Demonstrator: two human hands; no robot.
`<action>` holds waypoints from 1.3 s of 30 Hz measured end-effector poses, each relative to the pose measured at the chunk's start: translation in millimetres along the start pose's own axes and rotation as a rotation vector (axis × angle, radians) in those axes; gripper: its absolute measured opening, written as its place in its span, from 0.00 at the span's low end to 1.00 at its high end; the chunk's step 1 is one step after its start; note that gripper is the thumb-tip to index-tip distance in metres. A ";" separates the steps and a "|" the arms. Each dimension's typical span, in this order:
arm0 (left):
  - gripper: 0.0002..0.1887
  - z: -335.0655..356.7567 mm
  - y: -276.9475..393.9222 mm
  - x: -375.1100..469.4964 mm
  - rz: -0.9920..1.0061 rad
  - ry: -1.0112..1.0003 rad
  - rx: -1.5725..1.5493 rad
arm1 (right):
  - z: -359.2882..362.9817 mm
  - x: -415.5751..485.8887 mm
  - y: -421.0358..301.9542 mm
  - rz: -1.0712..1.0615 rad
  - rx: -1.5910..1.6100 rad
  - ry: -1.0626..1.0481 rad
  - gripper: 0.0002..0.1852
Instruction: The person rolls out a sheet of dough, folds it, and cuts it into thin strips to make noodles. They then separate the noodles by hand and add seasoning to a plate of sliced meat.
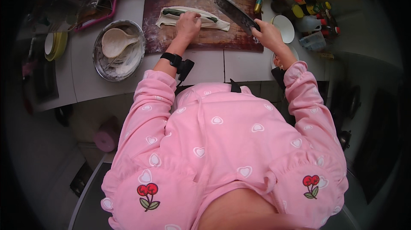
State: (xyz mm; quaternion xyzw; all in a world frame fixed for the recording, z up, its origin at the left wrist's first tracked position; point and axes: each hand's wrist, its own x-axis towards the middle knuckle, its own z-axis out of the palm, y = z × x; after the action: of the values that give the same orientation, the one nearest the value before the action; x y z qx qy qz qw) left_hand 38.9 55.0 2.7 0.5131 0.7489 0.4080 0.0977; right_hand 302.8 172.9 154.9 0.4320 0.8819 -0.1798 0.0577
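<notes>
A flat strip of pale dough [167,21] lies across the floury wooden cutting board [205,42], with a dark green filling [173,12] laid lengthwise on it. Over the middle of the dough is my left hand [188,26], fingers bent down at the filling; whether they pinch anything is hard to see. My right hand [268,34] grips the handle of a dark-bladed cleaver [234,13], its blade slanting up and left over the board's right half, to the right of the dough.
Left of the board stands a metal basin [96,51] holding flour and a pale scoop [114,42]. A white bowl [284,29], a plate [291,51] and several bottles [310,24] are at the right. A pink rack [112,8] stands back left, near stacked bowls [56,46].
</notes>
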 end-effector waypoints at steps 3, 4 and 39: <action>0.10 14.9 15.5 1.0 0.047 -0.056 0.212 | 12.1 -21.3 18.7 0.033 0.029 0.002 0.14; 0.10 17.5 17.9 1.8 0.036 -0.079 0.261 | 17.1 -27.0 23.5 0.046 0.045 0.003 0.14; 0.11 31.1 -26.1 -11.1 -0.322 0.029 -0.267 | 21.2 -2.2 22.1 -0.373 -0.236 0.051 0.09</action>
State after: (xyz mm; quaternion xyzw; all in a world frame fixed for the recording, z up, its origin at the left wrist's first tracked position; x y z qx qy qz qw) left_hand 43.6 57.8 -39.0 0.3636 0.7618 0.4899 0.2179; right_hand 320.3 175.9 130.0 0.2561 0.9626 -0.0718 0.0512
